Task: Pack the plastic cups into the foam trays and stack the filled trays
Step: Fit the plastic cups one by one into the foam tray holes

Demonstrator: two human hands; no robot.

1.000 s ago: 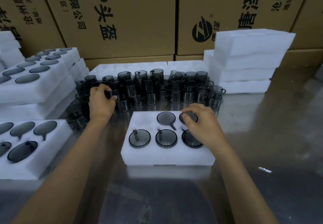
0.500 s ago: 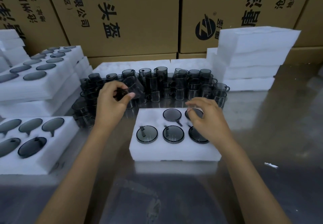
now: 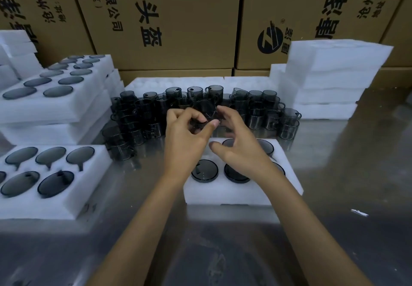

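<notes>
Behind the foam tray (image 3: 234, 193) in front of me, five pockets filled so far as I can see, stands the crowd of loose cups (image 3: 263, 109). Above the tray's far edge my left hand (image 3: 185, 138) and right hand (image 3: 238, 145) both pinch one smoky cup (image 3: 206, 113). My arms hide the last pocket, so I might seat it crooked and topple its neighbours.

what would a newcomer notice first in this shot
Probably the two hands meeting mid-frame: the left hand and right hand both pinch a dark plastic cup above the foam tray. Behind them, a crowd of loose cups spreads across the shiny metal table.
</notes>
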